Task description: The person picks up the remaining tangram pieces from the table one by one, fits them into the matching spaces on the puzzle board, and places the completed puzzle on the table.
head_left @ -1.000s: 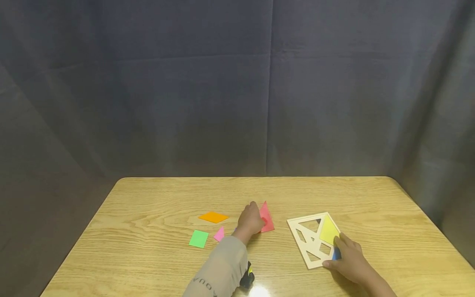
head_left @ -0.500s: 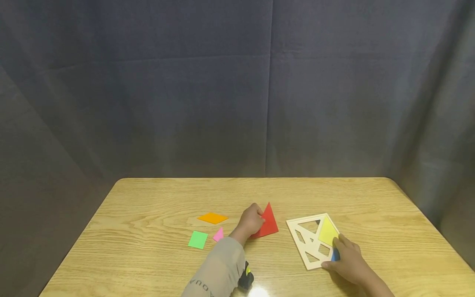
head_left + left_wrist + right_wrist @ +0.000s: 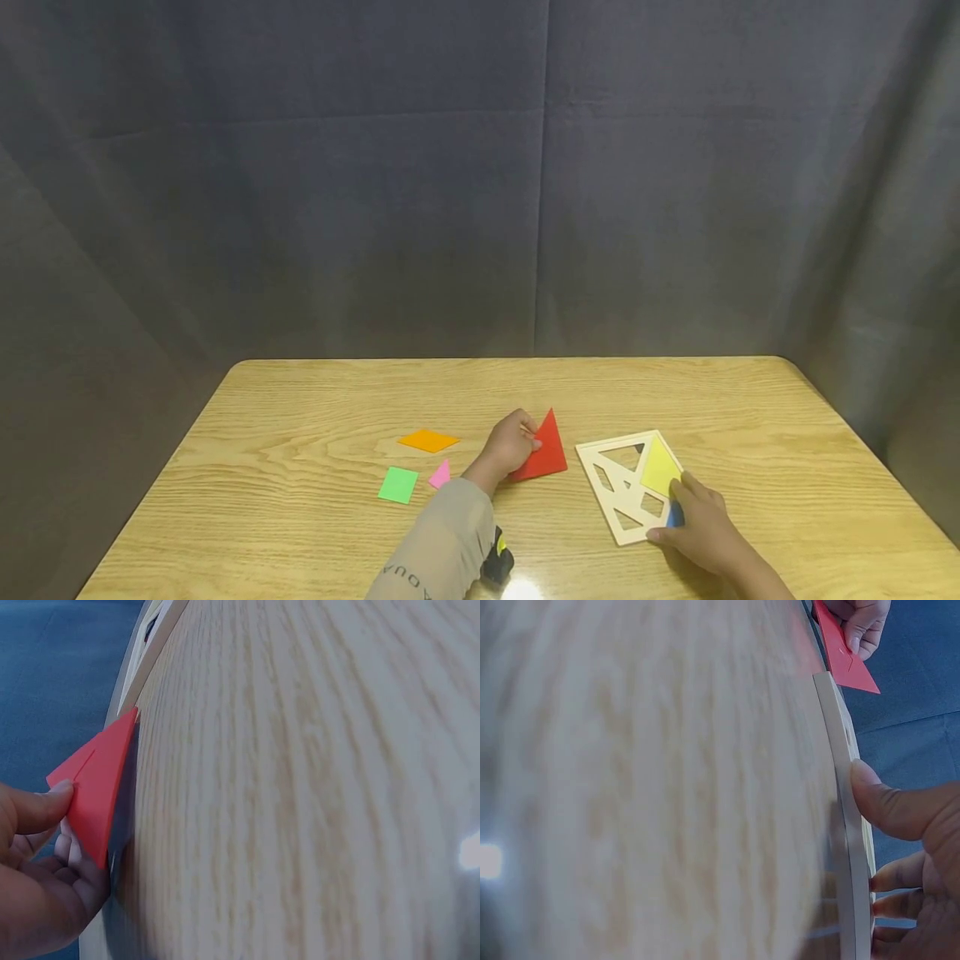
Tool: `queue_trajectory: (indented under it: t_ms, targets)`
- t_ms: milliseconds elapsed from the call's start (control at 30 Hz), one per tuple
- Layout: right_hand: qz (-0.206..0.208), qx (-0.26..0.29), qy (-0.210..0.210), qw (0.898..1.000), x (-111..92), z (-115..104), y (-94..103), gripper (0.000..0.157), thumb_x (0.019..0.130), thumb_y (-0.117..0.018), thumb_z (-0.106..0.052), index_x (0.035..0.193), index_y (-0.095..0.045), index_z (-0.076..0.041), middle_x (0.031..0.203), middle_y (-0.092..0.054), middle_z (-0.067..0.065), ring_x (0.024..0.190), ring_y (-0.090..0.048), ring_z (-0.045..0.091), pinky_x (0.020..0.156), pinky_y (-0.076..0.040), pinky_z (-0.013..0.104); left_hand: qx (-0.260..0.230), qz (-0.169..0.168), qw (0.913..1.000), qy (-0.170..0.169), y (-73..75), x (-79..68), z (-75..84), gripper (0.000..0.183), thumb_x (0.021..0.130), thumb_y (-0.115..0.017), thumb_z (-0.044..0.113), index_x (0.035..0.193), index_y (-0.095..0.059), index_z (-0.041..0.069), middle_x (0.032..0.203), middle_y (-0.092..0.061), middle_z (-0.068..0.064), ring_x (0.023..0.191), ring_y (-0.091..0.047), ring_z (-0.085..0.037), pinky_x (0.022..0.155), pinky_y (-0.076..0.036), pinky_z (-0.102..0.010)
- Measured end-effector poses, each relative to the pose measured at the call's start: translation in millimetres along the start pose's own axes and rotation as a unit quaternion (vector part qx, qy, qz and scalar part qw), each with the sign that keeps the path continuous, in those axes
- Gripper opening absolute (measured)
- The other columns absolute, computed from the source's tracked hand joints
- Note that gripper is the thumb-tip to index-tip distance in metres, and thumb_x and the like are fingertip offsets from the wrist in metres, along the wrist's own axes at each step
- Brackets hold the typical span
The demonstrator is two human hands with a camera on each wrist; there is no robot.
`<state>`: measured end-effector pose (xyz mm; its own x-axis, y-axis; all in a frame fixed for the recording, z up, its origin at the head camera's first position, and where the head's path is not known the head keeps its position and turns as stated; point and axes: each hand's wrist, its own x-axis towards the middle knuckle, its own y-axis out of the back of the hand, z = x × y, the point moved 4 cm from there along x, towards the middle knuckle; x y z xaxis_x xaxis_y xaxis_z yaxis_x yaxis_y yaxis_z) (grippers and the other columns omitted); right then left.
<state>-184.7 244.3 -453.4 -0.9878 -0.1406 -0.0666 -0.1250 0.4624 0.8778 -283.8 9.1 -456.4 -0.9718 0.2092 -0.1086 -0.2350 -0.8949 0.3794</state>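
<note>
My left hand (image 3: 510, 446) pinches a red triangular puzzle piece (image 3: 549, 454) between thumb and fingers. In the left wrist view the red triangle (image 3: 97, 780) is tilted, one edge close over the table. To its right lies a pale wooden puzzle board (image 3: 621, 498) with cut-out shapes. A yellow piece (image 3: 660, 468) and a blue piece (image 3: 676, 515) sit in it along the right side. My right hand (image 3: 697, 525) grips the board's near right corner, partly covering the blue piece. The right wrist view has the thumb on the board's edge (image 3: 840, 772) and fingertips further along.
On the wooden table (image 3: 300, 533), left of my left hand, lie an orange parallelogram (image 3: 428, 441), a green square (image 3: 397, 484) and a pink triangle (image 3: 440, 474). A black object with a yellow spot (image 3: 497, 562) shows beside the left sleeve. A dark curtain (image 3: 375, 208) hangs behind.
The red triangle has shifted slightly right and turned from blurred to sharp, in my left hand's pinch. My right hand has kept its grip on the board.
</note>
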Motion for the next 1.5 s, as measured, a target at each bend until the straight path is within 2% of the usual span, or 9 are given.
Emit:
queue_trajectory:
  t_ms: [300,700,967,1300,1500]
  targets:
    - [-0.005,0.009,0.005,1.0,-2.4,-2.4,-1.2,0.093,0.061,-0.07,-0.043,0.117,-0.033,0.021,0.124,-0.019,0.041,0.106,-0.018,0.058,0.077,-0.028,0.064,-0.015,-0.018,0.9997,0.008,-4.4,1.3,1.0,0.012,0.079,-0.056,-0.002,0.087,-0.05,0.004,0.076,-0.052,-0.002,0.062,-0.044,-0.012,0.049,-0.034,-0.02]
    - [-0.007,0.002,0.005,1.0,-3.1,-4.7,-0.7,0.091,0.063,-0.069,-0.042,0.117,-0.032,0.021,0.124,-0.019,0.041,0.107,-0.018,0.058,0.076,-0.028,0.064,-0.027,-0.033,0.999,0.01,-8.6,2.4,1.3,0.012,0.079,-0.057,-0.001,0.087,-0.051,0.004,0.075,-0.054,-0.002,0.06,-0.044,-0.01,0.05,-0.034,-0.019]
    - [-0.01,-0.002,-0.001,1.0,-4.7,-6.3,-0.7,0.092,0.062,-0.069,-0.044,0.117,-0.033,0.02,0.124,-0.02,0.041,0.108,-0.019,0.057,0.077,-0.028,0.063,-0.017,-0.048,0.9987,0.006,-12.6,0.7,4.8,0.01,0.08,-0.056,0.001,0.088,-0.052,0.005,0.077,-0.056,-0.003,0.058,-0.043,-0.01,0.048,-0.034,-0.019]
    - [-0.008,-0.004,0.006,1.0,-3.7,-6.0,-1.6,0.093,0.062,-0.069,-0.045,0.117,-0.033,0.02,0.124,-0.019,0.041,0.107,-0.02,0.056,0.074,-0.031,0.063,-0.001,-0.033,0.9993,-0.015,-21.2,6.2,10.5,0.011,0.077,-0.059,-0.001,0.085,-0.054,0.005,0.073,-0.054,-0.001,0.061,-0.046,-0.009,0.052,-0.037,-0.019]
    - [-0.007,-0.007,-0.011,1.0,-2.8,-5.9,-2.3,0.095,0.061,-0.068,-0.048,0.119,-0.034,0.019,0.126,-0.019,0.039,0.109,-0.021,0.052,0.079,-0.029,0.062,0.004,-0.037,0.9992,-0.018,-26.9,8.2,13.3,0.011,0.077,-0.059,0.0,0.086,-0.054,0.005,0.072,-0.054,0.0,0.06,-0.046,-0.009,0.052,-0.038,-0.019]
